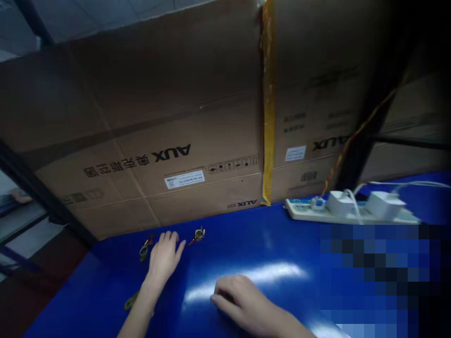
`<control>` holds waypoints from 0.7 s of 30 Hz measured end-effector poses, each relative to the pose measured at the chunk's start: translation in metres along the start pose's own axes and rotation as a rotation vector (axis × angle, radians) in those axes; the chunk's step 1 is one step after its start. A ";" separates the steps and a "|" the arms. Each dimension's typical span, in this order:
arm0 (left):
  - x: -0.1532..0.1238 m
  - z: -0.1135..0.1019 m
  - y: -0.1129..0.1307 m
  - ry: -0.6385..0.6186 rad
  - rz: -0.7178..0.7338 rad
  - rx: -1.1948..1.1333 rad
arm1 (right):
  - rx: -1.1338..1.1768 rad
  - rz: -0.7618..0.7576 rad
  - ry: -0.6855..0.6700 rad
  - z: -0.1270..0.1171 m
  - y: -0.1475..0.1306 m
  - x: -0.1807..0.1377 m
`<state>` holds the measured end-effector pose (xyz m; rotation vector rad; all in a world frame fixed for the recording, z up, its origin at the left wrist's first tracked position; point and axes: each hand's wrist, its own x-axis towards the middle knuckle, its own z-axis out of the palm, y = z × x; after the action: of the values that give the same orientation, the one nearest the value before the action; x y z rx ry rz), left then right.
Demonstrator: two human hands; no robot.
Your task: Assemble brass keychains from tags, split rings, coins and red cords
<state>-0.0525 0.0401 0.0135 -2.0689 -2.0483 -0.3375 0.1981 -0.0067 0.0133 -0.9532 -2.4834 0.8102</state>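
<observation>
My left hand (165,256) reaches toward the back of the blue table (260,249), palm down, with its fingers stretched out and thumb apart. Just right of its thumb lies a small brass-coloured bunch with a ring and a red bit (199,234), perhaps keys. A similar ringed bunch (144,251) rests left of the hand. Partly covered by my left forearm is a flat yellowish piece (131,301), whose kind I cannot make out. My right hand (244,300) is nearer the front, fingers curled in against the thumb; nothing shows in it.
Large cardboard boxes (211,122) stand along the back edge, joined by a strip of yellow tape (268,141). A white power strip (310,213) with plugged-in adapters and cables lies at the back right. Dark rack posts (45,197) rise at both sides. The lower right is pixelated.
</observation>
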 end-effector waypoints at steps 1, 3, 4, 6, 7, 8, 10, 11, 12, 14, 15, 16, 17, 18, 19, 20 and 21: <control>0.011 0.006 0.011 0.008 0.025 -0.017 | -0.009 -0.010 -0.002 0.000 0.000 0.000; 0.028 0.020 0.031 0.016 0.055 -0.045 | -0.024 -0.021 -0.012 -0.001 0.001 -0.001; 0.034 0.027 0.038 0.013 0.063 -0.053 | -0.029 -0.022 -0.015 -0.001 0.002 -0.002; 0.041 0.037 0.049 0.008 0.071 -0.061 | -0.036 -0.030 -0.011 -0.002 0.004 -0.003; 0.042 0.041 0.052 0.003 0.074 -0.063 | -0.040 -0.036 -0.006 -0.003 0.005 -0.003; 0.041 0.043 0.054 -0.002 0.080 -0.063 | -0.047 -0.040 0.005 -0.005 0.007 -0.003; 0.035 0.044 0.058 -0.020 0.107 -0.064 | -0.071 -0.025 0.044 -0.009 0.012 -0.002; 0.029 0.042 0.061 -0.034 0.131 -0.068 | -0.087 -0.008 0.064 -0.012 0.016 -0.001; 0.022 0.041 0.064 -0.049 0.159 -0.073 | -0.103 0.015 0.087 -0.015 0.020 0.000; 0.004 0.035 0.072 -0.084 0.229 -0.092 | -0.136 0.077 0.144 -0.021 0.029 0.001; -0.006 0.033 0.077 -0.099 0.259 -0.106 | -0.150 0.109 0.168 -0.024 0.033 0.002; -0.017 0.030 0.082 -0.116 0.295 -0.123 | -0.160 0.134 0.180 -0.027 0.036 0.002; -0.028 0.028 0.087 -0.131 0.321 -0.138 | -0.161 0.146 0.179 -0.030 0.039 0.001; -0.038 0.025 0.092 -0.143 0.342 -0.155 | -0.153 0.145 0.163 -0.032 0.041 0.001; -0.046 0.023 0.096 -0.149 0.355 -0.175 | -0.140 0.129 0.136 -0.033 0.042 0.000; -0.053 0.021 0.099 -0.155 0.366 -0.203 | -0.125 0.103 0.103 -0.034 0.043 -0.002; -0.058 0.018 0.101 -0.159 0.374 -0.243 | -0.114 0.078 0.072 -0.034 0.043 -0.002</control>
<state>0.0478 -0.0110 -0.0201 -2.6435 -1.7141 -0.3812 0.2385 0.0311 0.0126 -1.1045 -2.4656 0.6517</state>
